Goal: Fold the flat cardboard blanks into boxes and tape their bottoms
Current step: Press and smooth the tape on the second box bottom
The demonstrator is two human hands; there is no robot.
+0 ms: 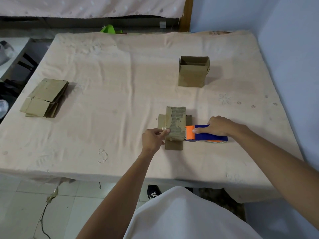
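1. A stack of flat blanks (44, 99) lies at the left of the tabletop (120, 75), well apart from the work. It is probably kept there as the supply, out of the way of the tape.
2. The left hand (152, 139) grips the near left edge of the box (176, 125). Its fingers (163, 132) are curled together on the cardboard, and a glint of clear tape shows under them. I judge this hand is there to pin the tape's end and stop the box sliding under a sideways pull.
3. The box stands bottom up near the front middle of the tabletop, with its lower flaps splayed flat around it. This puts the face to be taped on top and steadies the box. The top layer is torn and shows the ribbed core, so tape may grip poorly there.
4. A finished box (193, 73) stands further back, open end up. It looks to have been set aside as done.
5. The tape dispenser (207, 133) lies just right of the box, its orange head touching the box's right edge. It seems lined up to run a strip across the bottom.
6. The right hand (219, 126) holds the dispenser from above. Its fingers (201, 130) are clamped over the blue body, and the forefinger reaches toward the orange head, likely to press it down.
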